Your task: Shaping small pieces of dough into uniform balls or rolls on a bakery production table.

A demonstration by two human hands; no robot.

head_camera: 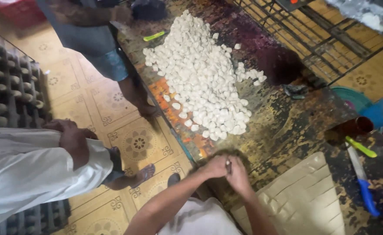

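My left hand (214, 167) and my right hand (240, 175) meet over the near edge of a worn, dark-stained table (283, 126). Their fingers are closed together around a small dark object (228, 166), too small to tell what it is. Just beyond my hands lies a large pile of small white lumps (204, 78), stretching away along the table. The nearest lumps lie a short way from my fingers.
A beige folded sheet (302, 200) lies right of my hands. Farther right are a blue-handled knife (366, 191), a green-handled tool (361, 148) and a brown cup (362, 126). Another green-handled tool (154, 36) lies beside the pile. A person in white (30, 169) and another person (100, 48) stand left.
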